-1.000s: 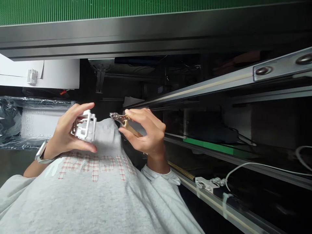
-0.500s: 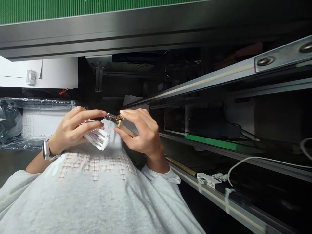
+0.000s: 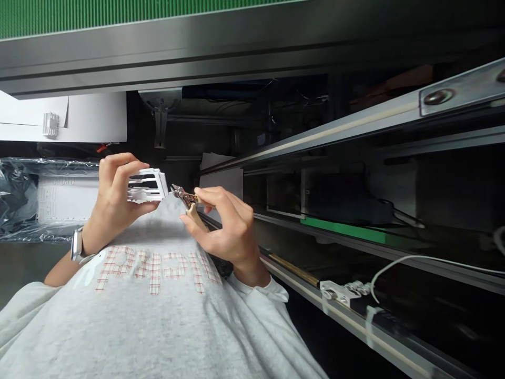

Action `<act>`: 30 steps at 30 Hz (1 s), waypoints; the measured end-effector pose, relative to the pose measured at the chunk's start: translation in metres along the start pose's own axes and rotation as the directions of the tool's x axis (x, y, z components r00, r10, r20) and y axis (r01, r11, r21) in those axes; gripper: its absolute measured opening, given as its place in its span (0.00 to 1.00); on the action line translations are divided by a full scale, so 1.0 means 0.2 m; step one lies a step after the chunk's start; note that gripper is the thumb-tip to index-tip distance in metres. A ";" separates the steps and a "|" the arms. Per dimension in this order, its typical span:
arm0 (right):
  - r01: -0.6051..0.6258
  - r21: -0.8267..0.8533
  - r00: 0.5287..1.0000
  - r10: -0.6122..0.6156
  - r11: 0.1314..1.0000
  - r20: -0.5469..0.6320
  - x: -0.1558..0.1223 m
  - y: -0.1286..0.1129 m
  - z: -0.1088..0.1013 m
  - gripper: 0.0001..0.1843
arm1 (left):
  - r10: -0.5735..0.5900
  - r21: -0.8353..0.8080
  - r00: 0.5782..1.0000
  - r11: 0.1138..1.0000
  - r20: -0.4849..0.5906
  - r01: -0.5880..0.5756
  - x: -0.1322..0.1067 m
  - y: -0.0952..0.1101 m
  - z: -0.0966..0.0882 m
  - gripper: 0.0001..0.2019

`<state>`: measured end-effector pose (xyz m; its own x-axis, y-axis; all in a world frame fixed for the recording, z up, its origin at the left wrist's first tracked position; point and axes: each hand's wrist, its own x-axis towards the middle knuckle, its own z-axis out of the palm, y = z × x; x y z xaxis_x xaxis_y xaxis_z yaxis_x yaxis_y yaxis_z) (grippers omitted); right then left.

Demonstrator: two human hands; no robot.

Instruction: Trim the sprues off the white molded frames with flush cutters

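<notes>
My left hand (image 3: 114, 197) grips a white slotted plastic part (image 3: 148, 185) between the thumb below and the fingers above. The part's open-framed end points right. My right hand (image 3: 229, 223) holds a pair of nippers (image 3: 189, 202) with beige handles and metal jaws. Those jaws point up and left, just right of the white part, with a small gap between them. The palm and fingers hide much of the handles. Behind the left hand, some of the white part is covered.
A plastic-lined box (image 3: 19, 202) holds white pieces at the left. Another small white part (image 3: 51, 125) lies on white paper (image 3: 98, 118). Metal rails (image 3: 335, 123) slant across the right. Along the top runs a metal edge (image 3: 158, 50) beside a green ribbed surface (image 3: 118, 16).
My left hand has turned and raised the white part, so its open end faces right. The nippers have moved slightly down, away from the left fingertips they were beside.
</notes>
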<state>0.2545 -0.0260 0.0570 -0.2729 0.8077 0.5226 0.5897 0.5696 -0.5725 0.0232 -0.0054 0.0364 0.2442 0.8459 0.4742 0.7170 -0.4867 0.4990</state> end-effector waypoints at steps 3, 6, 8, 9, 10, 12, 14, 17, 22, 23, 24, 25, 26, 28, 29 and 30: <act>-0.035 0.009 0.999 0.034 0.999 0.030 -0.01 -0.03 0.01 0.13 | -0.005 0.058 1.000 0.998 -0.021 0.006 0.00 0.01 0.01 0.26; -0.057 -0.009 0.996 0.057 0.998 0.064 0.00 -0.06 0.01 0.12 | 0.000 0.119 0.999 0.993 -0.037 0.005 0.00 0.01 0.01 0.26; -0.067 -0.025 0.995 0.069 0.997 0.077 0.00 -0.08 0.02 0.12 | -0.009 0.146 0.999 0.989 -0.049 0.016 0.00 0.01 0.02 0.27; -0.075 -0.034 0.994 0.077 0.997 0.079 0.00 -0.09 0.02 0.12 | -0.014 0.154 0.998 0.988 -0.057 0.022 0.00 0.01 0.02 0.27; -0.085 -0.044 0.993 0.089 0.995 0.080 0.00 -0.09 0.03 0.11 | -0.022 0.159 0.998 0.987 -0.061 0.032 0.00 0.01 0.03 0.28; -0.113 -0.061 0.990 0.118 0.992 0.074 0.01 -0.10 0.03 0.11 | -0.037 0.160 0.997 0.986 -0.069 0.047 0.00 0.01 0.03 0.28; -0.138 -0.067 0.987 0.142 0.988 0.068 0.01 -0.11 0.04 0.11 | -0.050 0.154 0.995 0.986 -0.086 0.063 0.00 0.01 0.03 0.28; -0.155 -0.060 0.985 0.159 0.986 0.069 0.01 -0.11 0.05 0.11 | -0.051 0.179 0.991 0.981 -0.120 0.073 0.00 0.01 0.03 0.26; -0.171 -0.040 0.982 0.174 0.984 0.076 0.02 -0.12 0.06 0.10 | -0.023 0.219 0.993 0.975 -0.114 0.048 0.00 0.01 0.01 0.27; -0.176 -0.040 0.981 0.179 0.984 0.076 0.03 -0.12 0.06 0.10 | -0.021 0.215 0.992 0.976 -0.121 0.046 0.00 0.01 0.01 0.28; -0.181 -0.040 0.980 0.183 0.983 0.077 0.03 -0.12 0.06 0.10 | -0.020 0.209 0.991 0.977 -0.133 0.047 0.01 0.01 0.02 0.29; -0.186 -0.041 0.979 0.189 0.982 0.077 0.03 -0.12 0.06 0.10 | -0.021 0.201 0.989 0.978 -0.144 0.050 0.01 0.01 0.02 0.29; -0.191 -0.042 0.978 0.194 0.981 0.076 0.03 -0.12 0.07 0.10 | -0.027 0.193 0.989 0.980 -0.148 0.056 0.01 0.01 0.02 0.29; -0.194 -0.042 0.978 0.197 0.980 0.074 0.03 -0.12 0.07 0.10 | -0.040 0.191 0.990 0.979 -0.138 0.066 0.01 0.01 0.02 0.29; -0.192 -0.041 0.978 0.195 0.980 0.072 0.03 -0.12 0.07 0.10 | -0.040 0.198 0.990 0.978 -0.136 0.066 0.01 0.01 0.02 0.29; -0.190 -0.042 0.979 0.193 0.981 0.072 0.03 -0.12 0.07 0.10 | -0.038 0.211 0.991 0.975 -0.132 0.065 0.01 0.01 0.01 0.29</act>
<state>0.2274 -0.0325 0.0655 -0.2082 0.9112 0.3556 0.6618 0.3989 -0.6347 0.0270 -0.0042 0.0363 0.1290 0.8274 0.5466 0.8532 -0.3735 0.3642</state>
